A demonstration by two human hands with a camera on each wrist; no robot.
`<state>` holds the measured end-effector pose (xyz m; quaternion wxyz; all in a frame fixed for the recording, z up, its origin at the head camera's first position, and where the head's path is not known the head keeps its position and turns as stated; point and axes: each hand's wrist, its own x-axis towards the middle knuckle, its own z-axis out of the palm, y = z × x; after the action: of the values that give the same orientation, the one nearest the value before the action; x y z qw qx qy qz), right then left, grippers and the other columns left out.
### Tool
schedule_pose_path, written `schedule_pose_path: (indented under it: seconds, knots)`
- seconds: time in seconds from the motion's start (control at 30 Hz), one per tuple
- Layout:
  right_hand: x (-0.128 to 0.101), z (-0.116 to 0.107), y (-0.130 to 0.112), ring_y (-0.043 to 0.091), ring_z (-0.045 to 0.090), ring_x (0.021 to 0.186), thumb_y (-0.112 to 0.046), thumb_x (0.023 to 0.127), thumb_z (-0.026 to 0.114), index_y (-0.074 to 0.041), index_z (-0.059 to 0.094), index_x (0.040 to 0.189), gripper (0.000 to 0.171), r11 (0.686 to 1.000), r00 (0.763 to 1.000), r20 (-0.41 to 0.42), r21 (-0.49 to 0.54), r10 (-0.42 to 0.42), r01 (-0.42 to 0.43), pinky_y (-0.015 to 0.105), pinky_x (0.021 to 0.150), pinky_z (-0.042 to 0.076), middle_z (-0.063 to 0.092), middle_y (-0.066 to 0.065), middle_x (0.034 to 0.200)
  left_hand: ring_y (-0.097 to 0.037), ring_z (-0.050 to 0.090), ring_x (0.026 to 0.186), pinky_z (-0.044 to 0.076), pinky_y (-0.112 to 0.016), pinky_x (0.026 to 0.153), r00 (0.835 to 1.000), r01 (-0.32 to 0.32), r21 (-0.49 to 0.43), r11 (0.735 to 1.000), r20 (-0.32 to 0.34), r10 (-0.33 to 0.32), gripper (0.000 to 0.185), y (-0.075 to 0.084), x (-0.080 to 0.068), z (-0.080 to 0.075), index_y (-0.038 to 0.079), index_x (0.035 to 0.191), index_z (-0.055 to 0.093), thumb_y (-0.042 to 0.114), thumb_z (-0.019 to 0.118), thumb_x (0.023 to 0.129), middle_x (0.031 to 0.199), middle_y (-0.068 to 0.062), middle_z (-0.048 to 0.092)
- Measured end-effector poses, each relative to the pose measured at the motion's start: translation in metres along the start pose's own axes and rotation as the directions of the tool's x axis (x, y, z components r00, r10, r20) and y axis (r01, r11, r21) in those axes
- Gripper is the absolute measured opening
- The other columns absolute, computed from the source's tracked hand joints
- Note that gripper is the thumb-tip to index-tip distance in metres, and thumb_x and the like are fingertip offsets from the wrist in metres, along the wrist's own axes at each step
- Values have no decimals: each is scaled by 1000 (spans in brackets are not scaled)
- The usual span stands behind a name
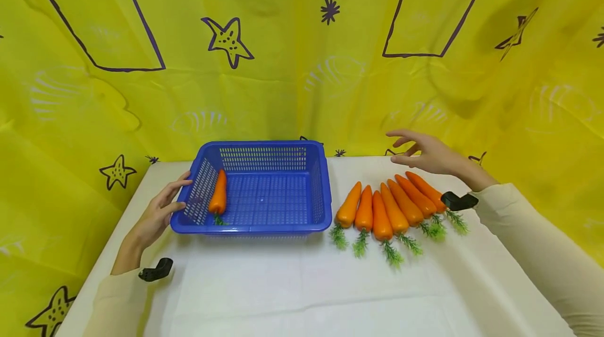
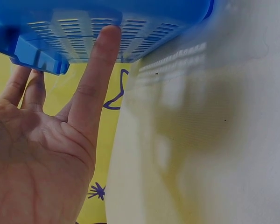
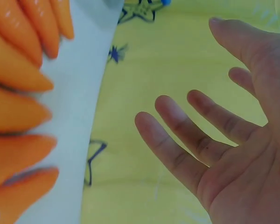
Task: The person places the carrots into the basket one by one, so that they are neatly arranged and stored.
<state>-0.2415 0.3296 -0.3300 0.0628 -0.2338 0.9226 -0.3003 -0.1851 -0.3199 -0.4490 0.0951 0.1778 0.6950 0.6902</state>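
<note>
Lying lengthwise along the left inner wall of the basket (image 1: 264, 229), one carrot (image 1: 218, 193), greens toward the front rim. Touched on its left outer wall by straight fingertips (image 2: 108, 35) of the left hand (image 1: 158, 214), nothing gripped. Hovering above the far tips of six carrots (image 1: 391, 206) on the table (image 1: 302, 284), the right hand (image 1: 427, 153), fingers spread wide, holding nothing.

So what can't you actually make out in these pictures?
- Left wrist view: the blue basket is cut off by the top edge; its inside and the carrot in it are hidden.
- Right wrist view: the row of carrots is blurred and cropped at the left edge, so no count; their green tops are out of frame.
- Head view: the left hand's palm faces away.
</note>
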Motion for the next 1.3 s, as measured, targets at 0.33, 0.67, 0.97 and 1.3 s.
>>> schedule_pose_path:
  seconds: [0.33,0.67,0.97,1.3]
  knots:
    - [-23,-13,40,50,65,109,-12,100,68,-2,34,157,67,994,996,-2,65,87,-87,35,71,62,53,34,138,-33,0,157,53,-24,98,1000,16,1,1000,-12,-16,51,4,0,1,8,155,40,-1,47,105,174,0,5]
    - [-36,-12,75,48,65,112,-25,103,65,-3,32,158,68,967,971,111,123,210,-224,44,78,63,51,37,140,-34,-1,157,53,-23,99,1000,21,13,1000,-7,-21,51,5,4,1,8,155,39,-1,47,105,174,-1,5]
    - [-45,-2,111,48,61,116,-23,102,65,0,32,156,67,935,934,232,169,271,-312,53,86,60,48,39,139,-35,3,157,54,-26,98,1000,24,3,1000,-3,-24,51,5,4,1,7,155,39,-1,46,105,174,-1,4]
    - [-48,9,126,39,61,114,-15,103,61,-4,27,159,67,901,865,395,170,309,-399,48,84,61,38,42,145,-31,5,157,54,-25,97,1000,16,8,1000,-4,-16,50,5,2,1,6,154,39,-1,46,105,174,-3,5]
